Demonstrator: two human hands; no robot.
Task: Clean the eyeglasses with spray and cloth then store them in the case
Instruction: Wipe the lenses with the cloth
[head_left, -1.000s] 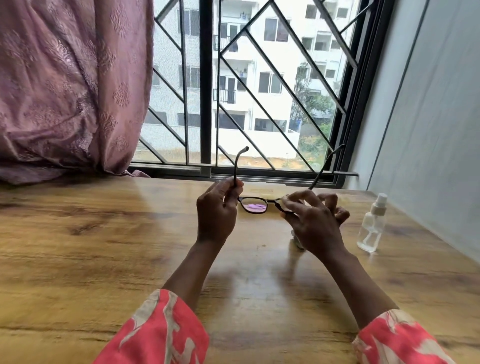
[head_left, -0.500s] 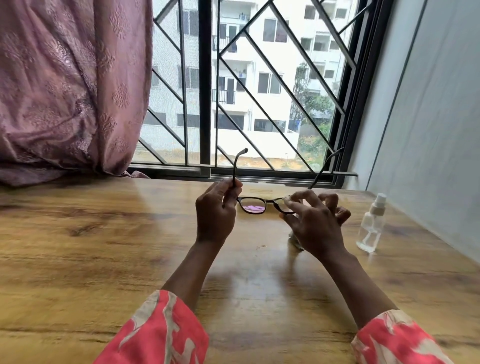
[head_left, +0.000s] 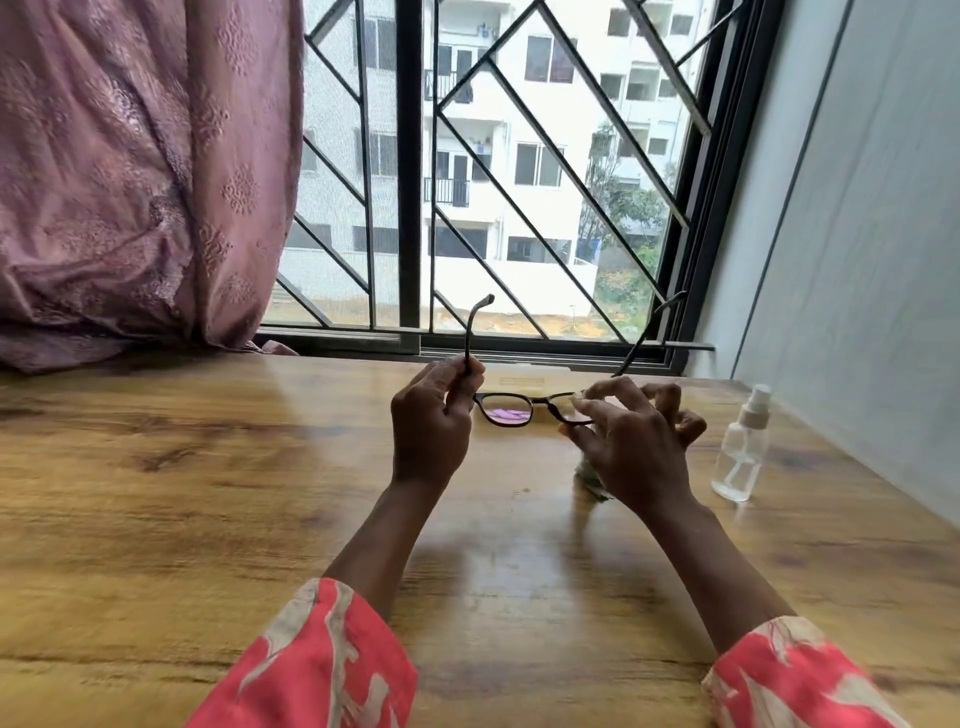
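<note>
While the left hand (head_left: 428, 423) pinches the eyeglasses (head_left: 524, 410) by one temple at frame centre, the right hand (head_left: 626, 441) rubs a lens with cloth (head_left: 592, 475); light strokes and a steady grip suit best.

Left hand (head_left: 434, 415) grips eyeglasses (head_left: 524, 408) temple; right hand (head_left: 631, 441) pinches lens; spray bottle (head_left: 740, 447) right

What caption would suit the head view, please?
Both hands hold eyeglasses above a wooden table, spray bottle standing alongside.

My right hand (head_left: 631, 441) hid the right lens of the eyeglasses (head_left: 511, 410) and most of the cloth (head_left: 589, 475) beneath it.
</note>
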